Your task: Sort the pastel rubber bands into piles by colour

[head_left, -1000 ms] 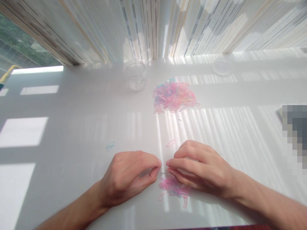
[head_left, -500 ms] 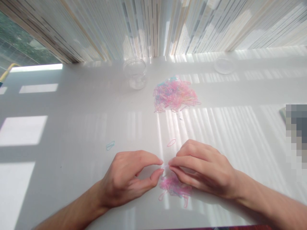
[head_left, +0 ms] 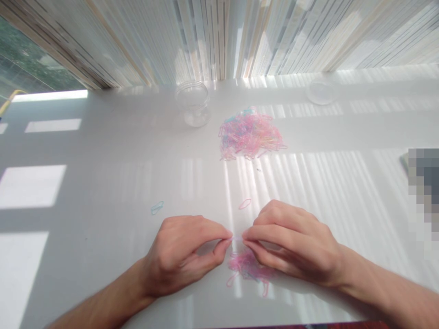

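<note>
I have the thumb and fingers of my left hand (head_left: 187,246) and my right hand (head_left: 295,242) pinched on either end of a pale lilac strand (head_left: 237,237), stretched across the narrow gap between them and too faint for me to make out fully. Just below my fingertips a small pinkish pile (head_left: 247,265) of loops lies on the white bench (head_left: 103,196), while a single pink loop (head_left: 244,204) and a blue loop (head_left: 157,208) lie beyond my hands. Farther off sits a larger multicoloured heap (head_left: 252,135), with a clear jar (head_left: 192,103) to its left.

Jar (head_left: 194,104) (on table (head_left: 113,187)) left of pile (head_left: 250,135)
</note>
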